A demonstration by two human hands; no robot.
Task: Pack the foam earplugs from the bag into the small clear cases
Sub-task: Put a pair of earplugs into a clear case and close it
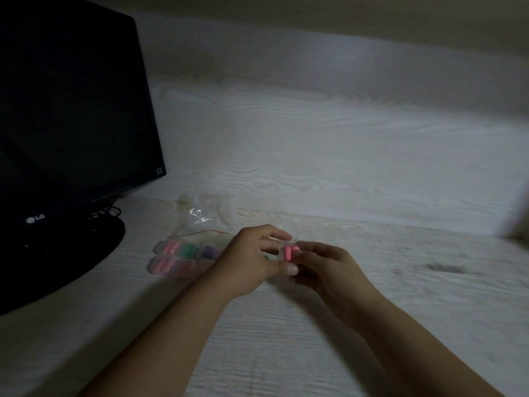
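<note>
Pinching 1 clear case (287,251) holding 2 pink earplugs (289,252) between left hand (252,255) and right hand (325,265); roughly 6 filled cases (180,257) lying beside bag (200,219), apparently nearing completion.

text: "LG" | on: monitor (71,110) lower bezel (white letters beside round logo) | other text: none legible

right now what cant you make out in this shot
Head view only, dim:
- Small clear case with pink earplugs: left hand and right hand cover its edges; lid state unclear.
- Packed cases: right end hidden by the left hand; count unclear.
- Bag: glare and blur hide contents.
- Monitor: cut off at left edge.
</note>
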